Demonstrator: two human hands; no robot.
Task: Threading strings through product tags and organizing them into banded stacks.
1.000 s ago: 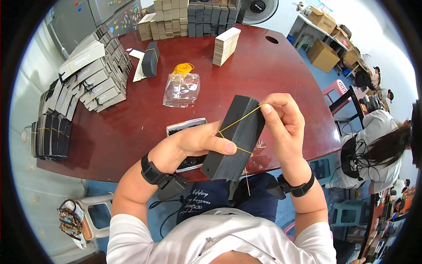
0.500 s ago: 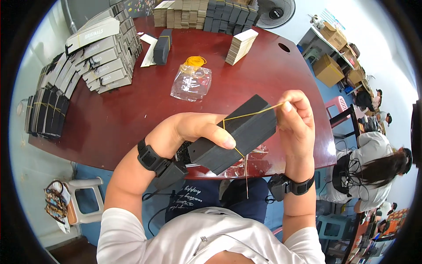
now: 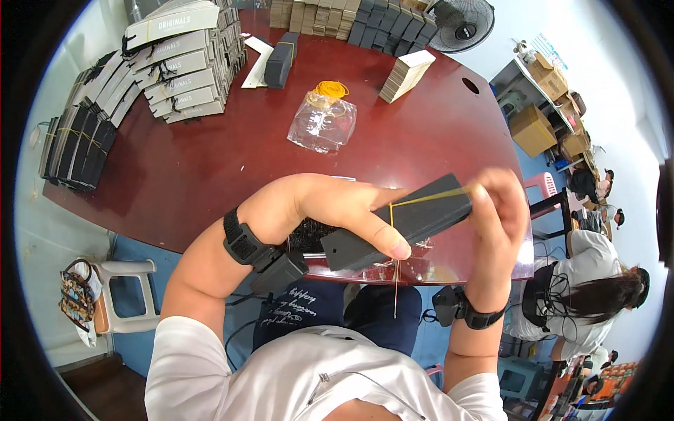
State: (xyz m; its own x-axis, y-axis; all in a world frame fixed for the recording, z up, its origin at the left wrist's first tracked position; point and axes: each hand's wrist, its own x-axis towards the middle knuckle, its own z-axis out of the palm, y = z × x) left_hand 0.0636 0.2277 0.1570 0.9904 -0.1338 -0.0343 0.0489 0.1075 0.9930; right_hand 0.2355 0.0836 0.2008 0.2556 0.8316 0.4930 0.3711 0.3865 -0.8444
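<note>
Bag [image 3: 323, 123] behind box [image 3: 400, 221]
</note>
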